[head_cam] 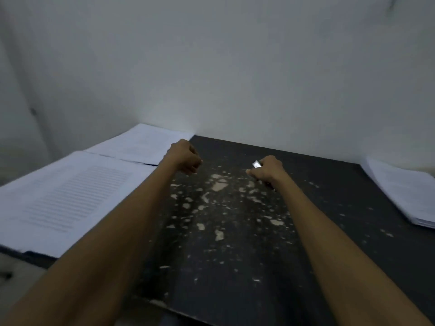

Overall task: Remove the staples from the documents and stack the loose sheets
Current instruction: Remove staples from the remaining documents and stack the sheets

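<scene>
Both my arms reach out over a dark, paint-flecked table [235, 231]. My left hand [184, 158] hovers above the table's far middle with its fingers curled, and I see nothing in it. My right hand [267, 169] grips a small metal tool [257, 164], likely a staple remover; its shiny end sticks out by the thumb and a dark end shows below the wrist. A printed document [68, 196] lies at the near left, another stack of sheets [143, 144] behind it, and a third pile of paper [404, 194] at the right edge.
White walls close the table at the back and both sides. The table's front edge runs diagonally at the lower left, with the floor [21, 278] below it. Bare dark tabletop lies between the left papers and the right pile.
</scene>
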